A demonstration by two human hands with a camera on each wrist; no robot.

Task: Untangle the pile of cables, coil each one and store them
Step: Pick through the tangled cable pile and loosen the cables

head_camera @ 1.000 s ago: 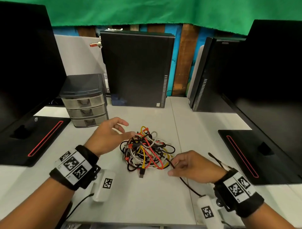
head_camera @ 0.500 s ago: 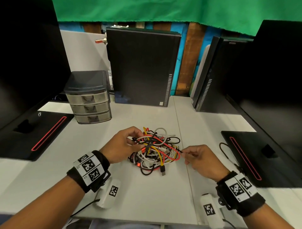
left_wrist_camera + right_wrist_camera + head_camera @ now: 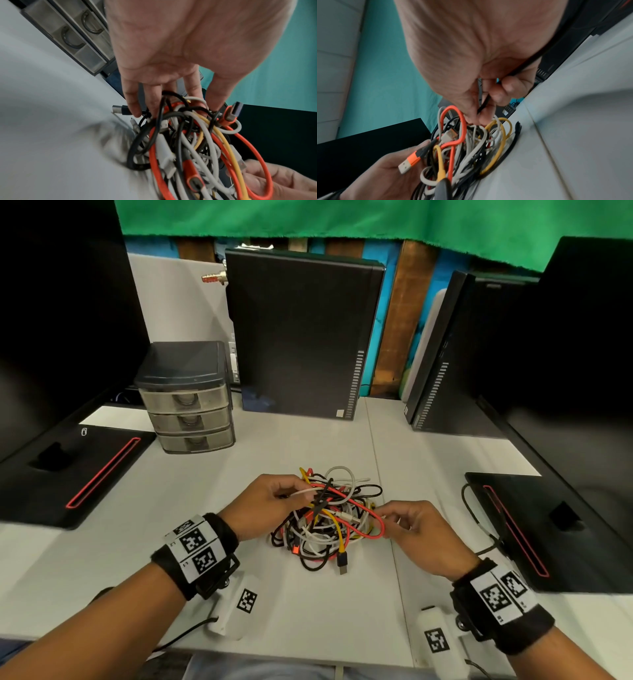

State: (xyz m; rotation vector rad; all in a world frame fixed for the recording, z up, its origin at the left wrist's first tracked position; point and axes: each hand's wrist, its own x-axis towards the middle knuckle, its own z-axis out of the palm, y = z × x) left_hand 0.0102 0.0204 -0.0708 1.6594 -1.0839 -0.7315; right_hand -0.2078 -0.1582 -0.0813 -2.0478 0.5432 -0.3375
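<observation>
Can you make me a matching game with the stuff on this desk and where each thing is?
Things:
1. cable pile
2. drawer unit
3. left hand
4. right hand

Places:
A. back left of the desk
B. middle of the desk, between the hands
C. right edge of the pile, pinching a thin black cable
D. left edge of the pile, fingers in the cables

Pairs: 1-B, 2-A, 3-D, 4-C
</observation>
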